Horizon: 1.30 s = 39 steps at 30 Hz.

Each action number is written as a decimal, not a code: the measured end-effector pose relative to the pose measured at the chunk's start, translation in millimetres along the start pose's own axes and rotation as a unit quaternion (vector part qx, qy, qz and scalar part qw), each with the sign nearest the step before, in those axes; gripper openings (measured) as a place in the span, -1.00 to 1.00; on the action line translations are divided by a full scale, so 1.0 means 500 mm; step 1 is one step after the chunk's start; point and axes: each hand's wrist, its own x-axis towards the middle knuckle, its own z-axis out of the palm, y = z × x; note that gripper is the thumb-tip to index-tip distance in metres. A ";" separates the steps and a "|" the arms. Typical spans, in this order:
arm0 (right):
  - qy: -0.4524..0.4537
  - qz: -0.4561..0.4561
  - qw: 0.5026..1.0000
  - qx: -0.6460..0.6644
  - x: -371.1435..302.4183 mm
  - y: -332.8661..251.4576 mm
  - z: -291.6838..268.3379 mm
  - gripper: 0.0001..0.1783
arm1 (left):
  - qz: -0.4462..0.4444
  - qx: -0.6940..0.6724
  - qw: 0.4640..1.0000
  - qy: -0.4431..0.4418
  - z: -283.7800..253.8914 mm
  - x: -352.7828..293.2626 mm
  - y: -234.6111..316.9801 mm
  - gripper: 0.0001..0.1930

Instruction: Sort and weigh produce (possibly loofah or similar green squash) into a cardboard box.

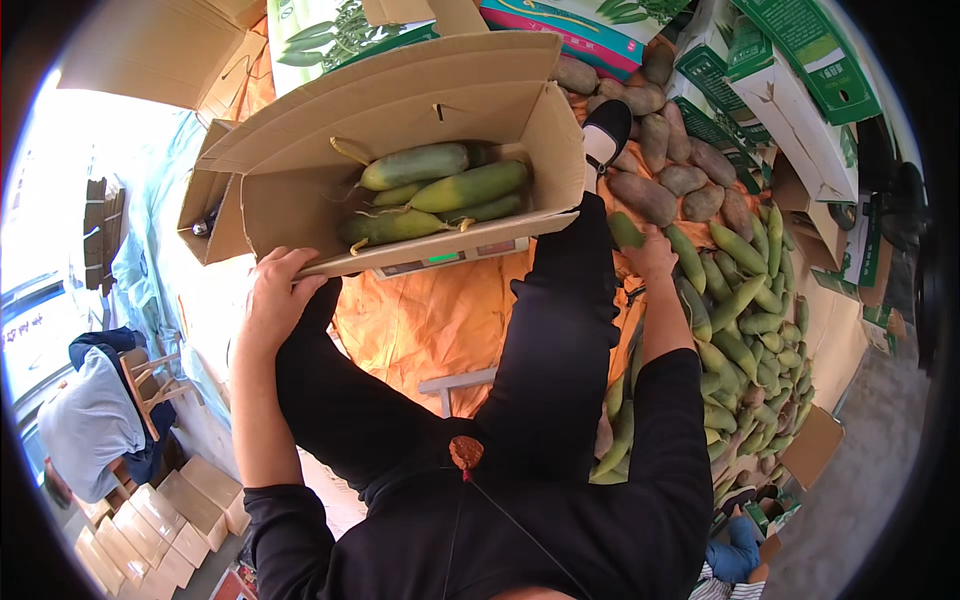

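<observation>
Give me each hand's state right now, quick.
Left hand: fingers gripping the cardboard box edge.
Right hand: closed on a green vegetable.

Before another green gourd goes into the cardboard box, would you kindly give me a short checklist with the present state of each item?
1. Left hand steadies the open brown cardboard box at its near edge: ok.
2. Right hand has a long green gourd in its grip: ok, fingers are around one end.
3. Room left in the box beside the green gourds already inside: ok, bare floor shows on the left.
4. Box sits squarely on the weighing scale beneath: cannot tell, only the front strip shows.
5. Pile of green gourds on the orange cloth within reach: ok.
</observation>
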 end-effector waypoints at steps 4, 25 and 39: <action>0.078 -0.025 0.994 -0.067 0.005 0.030 0.037 -0.14 | -0.003 -0.001 1.000 0.000 0.001 0.005 0.011 -0.68; 0.091 -0.038 0.982 0.158 -0.093 0.090 0.170 -0.40 | 0.028 0.018 0.999 0.007 -0.003 -0.018 -0.008 -0.71; 0.371 -0.353 0.826 0.234 -0.417 -0.119 -0.357 -0.27 | 0.048 0.015 0.997 0.050 0.020 -0.022 -0.034 -0.78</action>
